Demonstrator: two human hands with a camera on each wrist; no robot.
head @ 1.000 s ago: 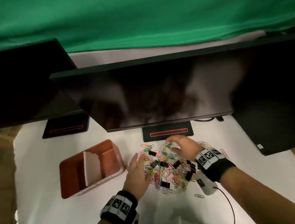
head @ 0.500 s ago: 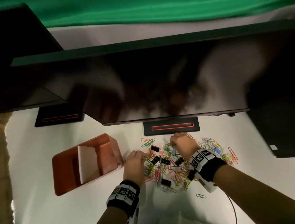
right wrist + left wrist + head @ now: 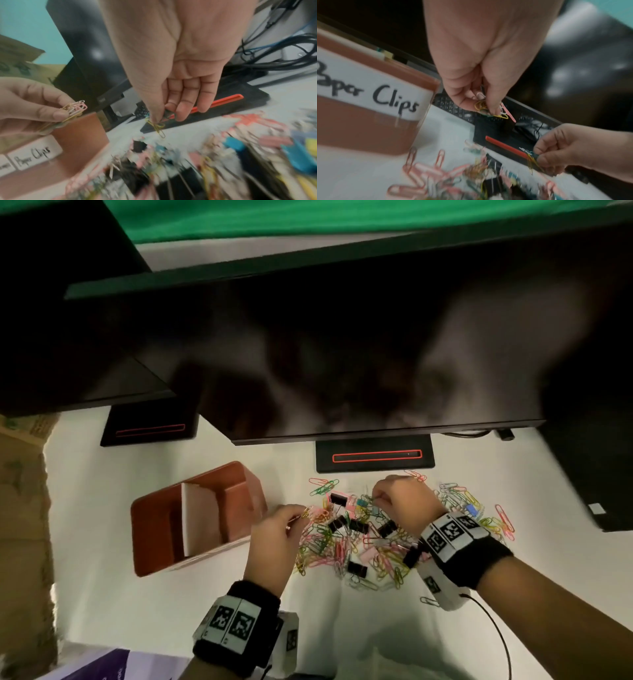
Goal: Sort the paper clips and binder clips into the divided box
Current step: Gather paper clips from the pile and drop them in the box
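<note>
A heap of coloured paper clips (image 3: 383, 556) and black binder clips (image 3: 358, 525) lies on the white desk. Left of it stands the brown divided box (image 3: 161, 529) with a white divider and a "Paper Clips" label (image 3: 373, 92). My left hand (image 3: 277, 535) pinches a small bunch of yellow and pink paper clips (image 3: 493, 109) just right of the box. My right hand (image 3: 400, 501) pinches a few yellow and green paper clips (image 3: 157, 125) above the heap's far side.
A big dark monitor (image 3: 342, 344) overhangs the desk, its stand base (image 3: 375, 455) just behind the heap. A second monitor base (image 3: 150, 429) sits at the far left. A cable (image 3: 493, 628) trails from my right wrist. One loose clip (image 3: 430, 601) lies nearer me.
Both hands went from spread over the heap to curled pinches, each lifting a few paper clips. The head view has dropped and shifted.
</note>
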